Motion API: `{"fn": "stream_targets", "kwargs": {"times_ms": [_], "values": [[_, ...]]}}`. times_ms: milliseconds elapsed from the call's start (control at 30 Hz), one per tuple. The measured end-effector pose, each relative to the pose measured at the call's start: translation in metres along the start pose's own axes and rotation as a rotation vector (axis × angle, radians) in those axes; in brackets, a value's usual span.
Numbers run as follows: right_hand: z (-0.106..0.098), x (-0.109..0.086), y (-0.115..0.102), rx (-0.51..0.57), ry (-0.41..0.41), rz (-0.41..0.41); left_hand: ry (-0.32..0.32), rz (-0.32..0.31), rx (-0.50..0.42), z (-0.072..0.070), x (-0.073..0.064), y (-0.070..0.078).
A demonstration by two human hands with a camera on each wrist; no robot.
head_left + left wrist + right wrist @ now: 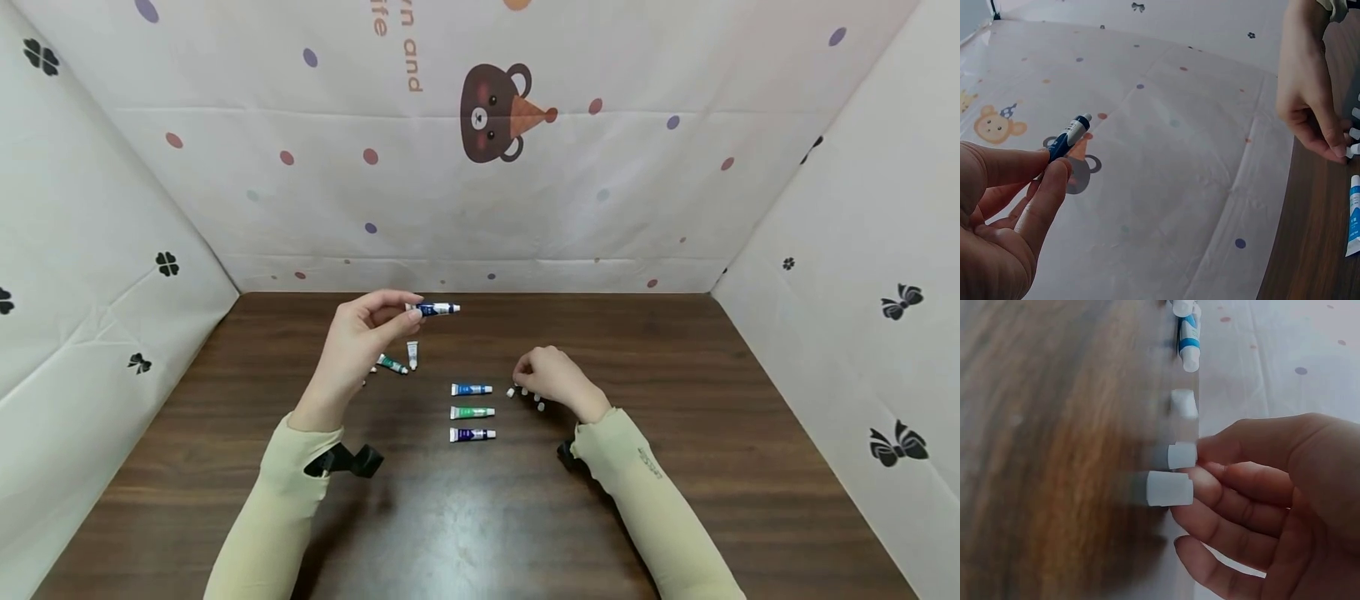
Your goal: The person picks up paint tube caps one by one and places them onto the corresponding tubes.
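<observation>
My left hand (358, 340) is raised over the back of the table and pinches a dark blue paint tube (1067, 139) between thumb and fingers, its narrow pale nozzle pointing away from the hand. Low at the tabletop, my right hand (555, 379) pinches a small white cap (1182, 455) at its fingertips. Another white cap (1169, 489) stands close by, partly in front of the fingers, and several more lie around. Between the hands a blue tube (472, 389), a green tube (472, 412) and a violet tube (473, 434) lie in a column, parallel.
Behind the left wrist a dark green tube (392, 364) and a white tube (412, 356) lie on the brown wooden table (465, 517). White printed cloth (337, 200) walls in the table at the back and both sides.
</observation>
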State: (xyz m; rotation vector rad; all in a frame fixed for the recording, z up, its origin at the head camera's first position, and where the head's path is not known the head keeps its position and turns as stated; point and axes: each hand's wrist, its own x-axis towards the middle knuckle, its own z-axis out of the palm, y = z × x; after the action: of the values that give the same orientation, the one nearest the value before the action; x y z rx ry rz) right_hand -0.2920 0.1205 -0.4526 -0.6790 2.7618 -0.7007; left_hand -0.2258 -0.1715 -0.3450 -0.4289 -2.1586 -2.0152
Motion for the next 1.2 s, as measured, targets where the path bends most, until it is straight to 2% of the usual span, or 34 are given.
{"fn": "stream_targets", "kwargs": {"times_ms": [333,567,767,867,933,1133,1200], "values": [[-0.003,-0.006,-0.005,-0.104,0.064,0.005,-0.005,-0.013,-0.012,0.005,0.001,0.002],[-0.001,-0.007,-0.009,-0.110,0.041,0.035,-0.004,-0.012,-0.010,0.004,-0.002,0.000],[0.001,-0.006,-0.005,-0.068,0.076,0.054,-0.009,0.012,-0.006,0.004,-0.003,-0.003],[-0.004,-0.006,-0.001,0.020,0.087,0.045,-0.004,0.012,0.008,0.004,-0.005,-0.003],[-0.010,-0.006,0.001,0.122,0.085,0.034,0.001,0.009,0.013,0.004,-0.006,-0.004],[-0.039,-0.013,0.003,0.580,0.074,-0.019,-0.011,0.014,0.024,0.007,-0.008,-0.006],[-0.048,-0.018,0.000,0.701,0.078,-0.054,-0.015,0.013,0.022,0.009,-0.009,-0.006]]}}
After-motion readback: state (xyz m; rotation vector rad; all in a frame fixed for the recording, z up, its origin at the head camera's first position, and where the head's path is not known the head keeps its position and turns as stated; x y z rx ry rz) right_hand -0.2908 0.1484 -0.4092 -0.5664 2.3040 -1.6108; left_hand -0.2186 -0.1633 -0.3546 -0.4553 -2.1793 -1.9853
